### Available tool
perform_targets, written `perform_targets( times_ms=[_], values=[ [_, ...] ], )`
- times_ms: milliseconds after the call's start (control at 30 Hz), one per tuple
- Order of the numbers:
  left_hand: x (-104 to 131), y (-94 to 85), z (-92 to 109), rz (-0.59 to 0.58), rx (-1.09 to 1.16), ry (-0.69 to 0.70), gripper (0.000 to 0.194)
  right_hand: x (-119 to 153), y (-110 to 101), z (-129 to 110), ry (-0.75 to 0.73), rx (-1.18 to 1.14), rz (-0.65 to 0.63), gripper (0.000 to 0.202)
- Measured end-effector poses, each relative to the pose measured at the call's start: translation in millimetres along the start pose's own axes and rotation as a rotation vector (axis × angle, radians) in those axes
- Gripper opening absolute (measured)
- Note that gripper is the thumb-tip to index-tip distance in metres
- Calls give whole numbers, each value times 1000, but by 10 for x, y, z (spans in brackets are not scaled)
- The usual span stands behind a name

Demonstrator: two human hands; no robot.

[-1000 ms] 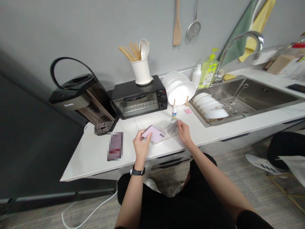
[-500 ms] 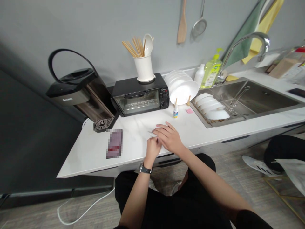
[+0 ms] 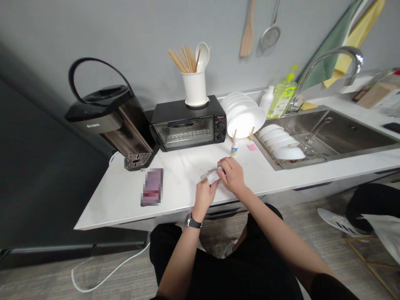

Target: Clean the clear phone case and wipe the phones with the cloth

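Observation:
Over the front half of the white counter [image 3: 181, 189], both hands meet on a small whitish piece [image 3: 213, 176], thin and crumpled-looking, partly see-through at its left end. I cannot make out its kind. My left hand [image 3: 204, 195], with a watch at the wrist, pinches its lower left side. The fingers of my right hand [image 3: 231, 173] are curled around its right end and hide that part. Just behind my right hand stands a small white bottle [image 3: 234, 148] with a blue and yellow label. A pink paper slip [image 3: 252, 147] lies to the right of the bottle.
A blurred purple flat item [image 3: 153, 187] lies left of my hands. Behind stand a black drink dispenser [image 3: 121, 129] and a toaster oven [image 3: 189, 129] bearing a utensil holder [image 3: 195, 88]. White plates [image 3: 246, 121] and a sink [image 3: 353, 129] with bowls are right. Another person's shoe [image 3: 339, 223] shows.
My right hand has gone from lying with extended fingers over the left to curling around the whitish piece, now more exposed between both hands. The view has shifted slightly.

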State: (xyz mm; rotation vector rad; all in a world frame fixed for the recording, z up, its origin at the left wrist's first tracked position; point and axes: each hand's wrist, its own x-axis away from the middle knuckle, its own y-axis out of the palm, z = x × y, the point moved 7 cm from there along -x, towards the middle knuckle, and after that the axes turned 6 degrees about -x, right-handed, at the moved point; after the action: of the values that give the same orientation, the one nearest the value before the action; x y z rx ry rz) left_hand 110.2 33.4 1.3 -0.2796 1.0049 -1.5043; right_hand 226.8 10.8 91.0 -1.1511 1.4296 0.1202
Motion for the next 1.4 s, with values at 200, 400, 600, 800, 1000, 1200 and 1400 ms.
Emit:
perform_targets(
  times_ms=[200,400,600,800,1000,1200,1400],
  values=[
    [11,22,1,27,14,7,13,-58,46,-275,-279,95,-56,34],
    [-6,2,-33,2,-11,-61,16,-227,-6,5,81,-163,130,33],
    [7,-14,-46,-25,2,-88,23,41,76,23,285,-300,429,33],
    [37,29,-53,-16,82,-68,14,114,209,-151,-275,-24,83,17],
    [21,14,-27,-7,89,-51,14,-122,94,-112,-173,-21,72,23],
    [-11,-49,47,-29,36,-33,22,-208,90,30,110,-230,159,40],
    [-8,-42,76,-29,14,-7,21,123,188,205,276,-386,409,36]
  ],
)
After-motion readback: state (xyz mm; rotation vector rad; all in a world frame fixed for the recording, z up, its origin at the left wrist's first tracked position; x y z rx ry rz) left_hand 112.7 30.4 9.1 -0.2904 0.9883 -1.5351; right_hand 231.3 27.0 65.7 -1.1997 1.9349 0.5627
